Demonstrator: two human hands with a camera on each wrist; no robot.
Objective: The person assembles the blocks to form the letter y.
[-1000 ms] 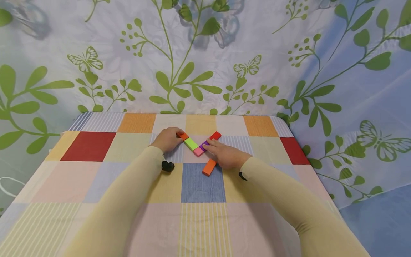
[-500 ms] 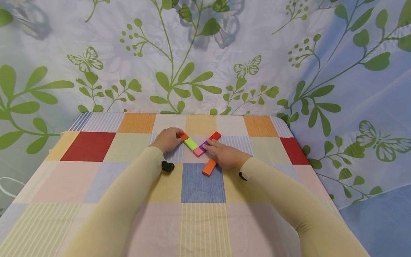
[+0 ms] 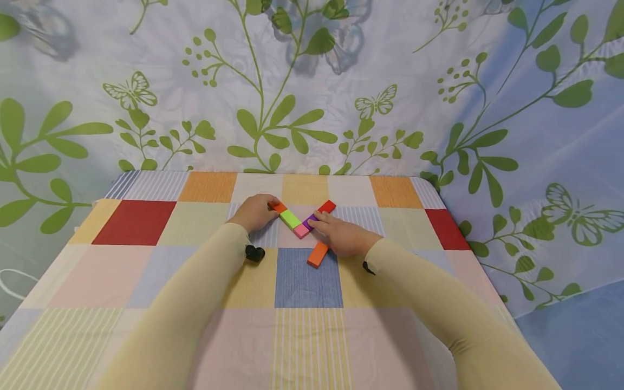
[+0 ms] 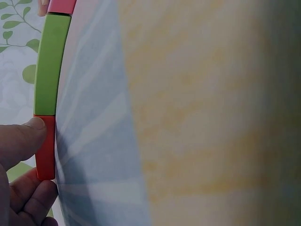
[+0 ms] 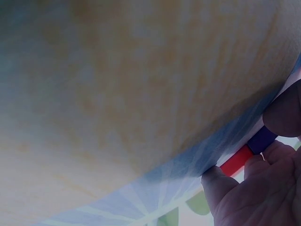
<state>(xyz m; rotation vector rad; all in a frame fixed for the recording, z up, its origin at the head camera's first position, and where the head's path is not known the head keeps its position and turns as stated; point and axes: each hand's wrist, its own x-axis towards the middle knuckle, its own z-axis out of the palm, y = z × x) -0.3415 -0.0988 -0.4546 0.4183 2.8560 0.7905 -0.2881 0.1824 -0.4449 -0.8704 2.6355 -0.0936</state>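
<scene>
Flat coloured blocks form a V on the cloth in the head view. Its left arm runs from an orange block (image 3: 279,207) through a lime green block (image 3: 290,218) to a pink block (image 3: 301,231). A purple block (image 3: 309,221) and a red block (image 3: 327,206) make the right arm. My left hand (image 3: 254,211) pinches the orange block, its thumb (image 4: 34,124) on the side and fingers at the end, as the left wrist view shows. My right hand (image 3: 341,234) grips the purple block, partly covering it, with one finger (image 5: 217,181) by the red block's end.
Another orange block (image 3: 318,255) lies on the patchwork tablecloth (image 3: 312,336), partly under the right hand. A leaf-patterned curtain (image 3: 195,97) hangs behind the table and along its right side. A white cord (image 3: 14,281) loops at the far left.
</scene>
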